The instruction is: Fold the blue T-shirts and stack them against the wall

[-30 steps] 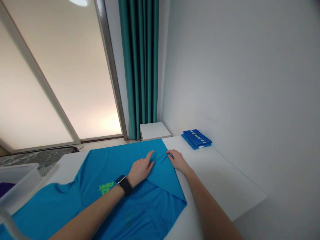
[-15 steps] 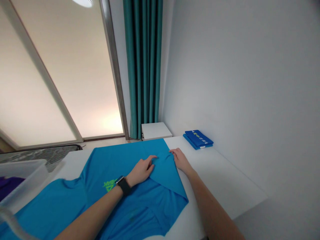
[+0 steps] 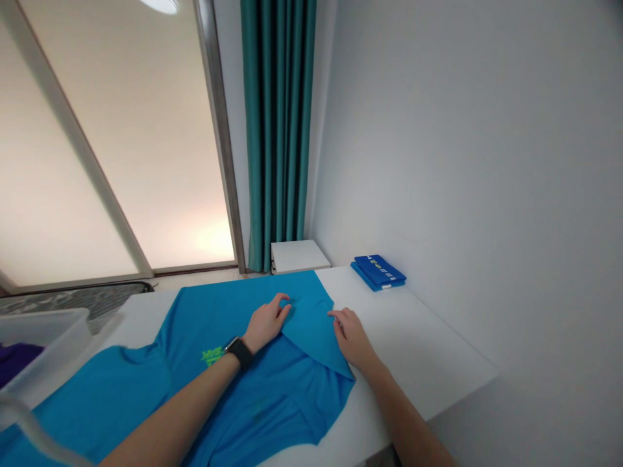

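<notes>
A bright blue shirt (image 3: 233,383) with a green print lies spread over the white table (image 3: 413,344). Its right sleeve (image 3: 311,331) is folded in over the body as a triangle. My left hand (image 3: 265,321), with a black watch at the wrist, rests on the shirt at the top of the fold, its fingers curled against the cloth. My right hand (image 3: 351,336) lies flat on the outer edge of the folded sleeve, fingers stretched out.
A small stack of folded dark blue cloths (image 3: 378,272) sits at the table's far right by the wall. A translucent plastic bin (image 3: 39,350) with something purple inside stands at the left. Beyond the table are a white cabinet (image 3: 298,255), a teal curtain (image 3: 277,130) and a frosted glass door.
My right hand has slid down the folded sleeve's edge toward me. My left hand has shifted slightly up and left on the fold. The view has tilted a little.
</notes>
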A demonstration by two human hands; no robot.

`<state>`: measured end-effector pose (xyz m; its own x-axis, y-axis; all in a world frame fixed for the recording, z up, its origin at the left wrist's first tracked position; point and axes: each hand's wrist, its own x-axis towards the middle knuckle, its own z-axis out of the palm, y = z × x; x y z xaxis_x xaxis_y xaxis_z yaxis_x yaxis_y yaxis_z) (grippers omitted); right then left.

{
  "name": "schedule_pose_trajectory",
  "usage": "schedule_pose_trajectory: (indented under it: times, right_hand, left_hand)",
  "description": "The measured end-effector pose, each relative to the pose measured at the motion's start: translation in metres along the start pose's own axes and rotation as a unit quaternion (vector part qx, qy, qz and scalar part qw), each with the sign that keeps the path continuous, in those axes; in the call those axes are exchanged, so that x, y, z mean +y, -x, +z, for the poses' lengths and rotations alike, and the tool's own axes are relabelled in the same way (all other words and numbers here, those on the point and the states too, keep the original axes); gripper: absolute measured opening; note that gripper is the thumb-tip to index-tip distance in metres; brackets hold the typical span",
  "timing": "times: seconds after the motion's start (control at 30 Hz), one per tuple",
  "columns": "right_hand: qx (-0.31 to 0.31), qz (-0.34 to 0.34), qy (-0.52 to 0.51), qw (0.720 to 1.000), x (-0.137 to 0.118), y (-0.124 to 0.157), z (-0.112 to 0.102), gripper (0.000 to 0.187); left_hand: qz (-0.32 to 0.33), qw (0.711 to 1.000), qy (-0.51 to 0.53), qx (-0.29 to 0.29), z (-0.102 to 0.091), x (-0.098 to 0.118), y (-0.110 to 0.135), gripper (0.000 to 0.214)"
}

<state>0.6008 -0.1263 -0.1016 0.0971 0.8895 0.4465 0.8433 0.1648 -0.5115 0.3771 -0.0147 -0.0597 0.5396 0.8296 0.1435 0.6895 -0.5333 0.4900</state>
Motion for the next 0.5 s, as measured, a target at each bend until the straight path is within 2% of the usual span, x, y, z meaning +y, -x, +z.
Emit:
schedule_pose_trajectory:
  times: [0.27,0.4,0.5]
  right_hand:
    - [-0.041,0.04,0.042,0.997,-0.031,0.043,-0.016,0.029]
    - [-0.07,0.017,0.064,0.995,-0.042,0.068,-0.027,0.041]
    - [-0.07,0.007,0.083,0.994,-0.04,0.08,-0.032,0.051]
  left_hand:
    - [0.088,0.993,-0.026,-0.071,-0.006,0.001,0.011,0.037]
    - [0.079,0.994,0.034,-0.072,-0.01,-0.005,0.012,0.038]
    - [0.055,0.993,0.092,-0.057,-0.011,-0.005,0.01,0.038]
